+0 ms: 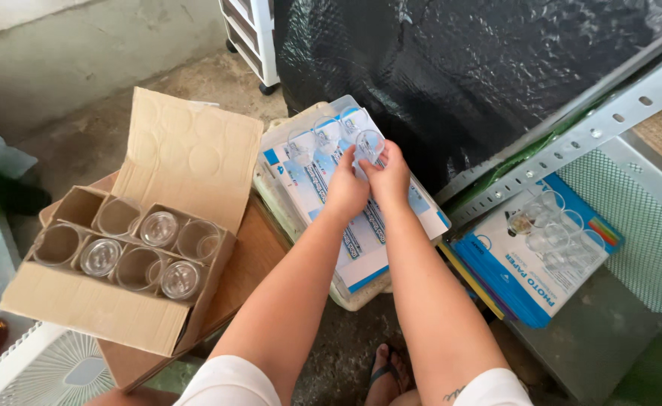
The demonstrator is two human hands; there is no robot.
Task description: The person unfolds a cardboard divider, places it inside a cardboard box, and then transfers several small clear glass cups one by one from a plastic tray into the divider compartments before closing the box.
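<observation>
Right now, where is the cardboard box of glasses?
In the head view the cardboard box sits open at lower left, left of the person's left hand, beside the stack of paper packs.

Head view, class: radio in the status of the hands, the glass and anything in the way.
Left hand and right hand both on one small clear glass. Glass held above the blue-and-white paper packs. More glasses stand just behind; nothing blocking.

Back corner of a home or small storeroom, bare concrete floor point(83, 143), rough plastered wall point(83, 53), black plastic sheeting point(451, 68) over a bulky load, slotted steel shelf rail point(572, 143), white trolley point(252, 34), open carton point(120, 263) of glasses, stacked paper packs point(530, 278).
</observation>
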